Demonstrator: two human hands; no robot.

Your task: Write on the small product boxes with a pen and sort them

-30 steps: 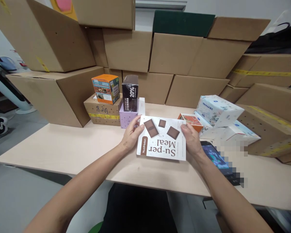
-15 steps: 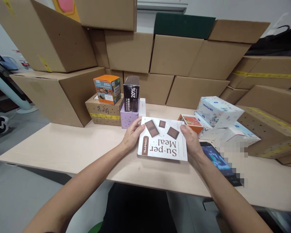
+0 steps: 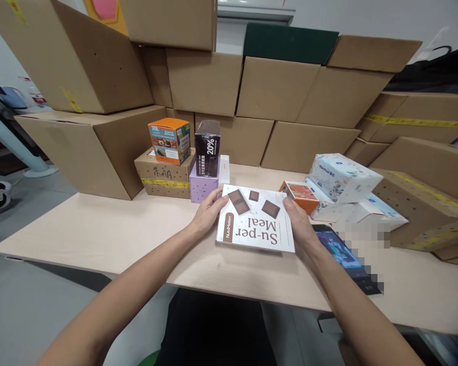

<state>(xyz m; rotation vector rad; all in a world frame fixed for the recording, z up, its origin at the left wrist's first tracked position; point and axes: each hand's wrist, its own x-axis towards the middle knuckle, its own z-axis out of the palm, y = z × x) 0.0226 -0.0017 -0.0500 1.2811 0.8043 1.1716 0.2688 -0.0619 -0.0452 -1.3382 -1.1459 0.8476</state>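
Observation:
Between my two hands is a flat white box [image 3: 256,218] printed with "Su-per Meal" and brown chocolate squares, its lettering upside down to me. My left hand [image 3: 208,211] grips its left edge, thumb on top. On the opposite edge my right hand [image 3: 299,219] is closed the same way. The fingers beneath the box are hidden. Just beyond my right hand lies an orange box [image 3: 301,197]. Behind my left hand stands a lilac box [image 3: 203,187] with a black box [image 3: 208,148] marked "20%" on it.
An orange box [image 3: 170,141] sits on a brown carton [image 3: 164,175] at the left. White patterned boxes [image 3: 343,178] are stacked at the right. A tablet-like screen [image 3: 339,249], partly pixelated, lies by my right forearm. Large cartons [image 3: 278,86] wall off the table's [image 3: 137,234] back.
The near edge of the white box has tipped slightly, so a little of its front side shows. Both hands keep their hold. The view has shifted very slightly.

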